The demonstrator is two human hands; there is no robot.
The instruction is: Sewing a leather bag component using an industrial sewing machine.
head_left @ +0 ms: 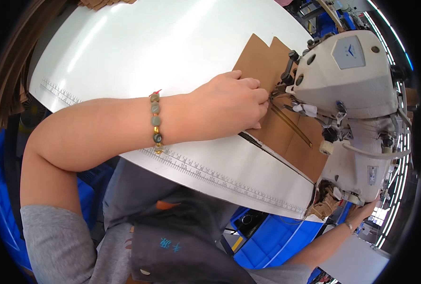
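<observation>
My left hand (234, 106) rests on brown material (253, 57) just left of the needle area of a white sewing machine (357, 85), fingers bent and slightly apart over it. A bracelet of stones is on that wrist. A narrow brass-coloured guide strip (293, 128) runs across the brown material beside my fingertips. The white table (135, 52) has printed rulers along it. My right hand (362, 213) is at the lower right end of the machine, its fingers mostly hidden behind the machine body.
Brown strips (19, 47) hang at the far left, and more brown pieces lie at the top left. Blue plastic bins (267, 241) stand below the table. A bundle of brown scraps (326, 201) sits by the machine's base. Strip lights and workshop clutter show beyond.
</observation>
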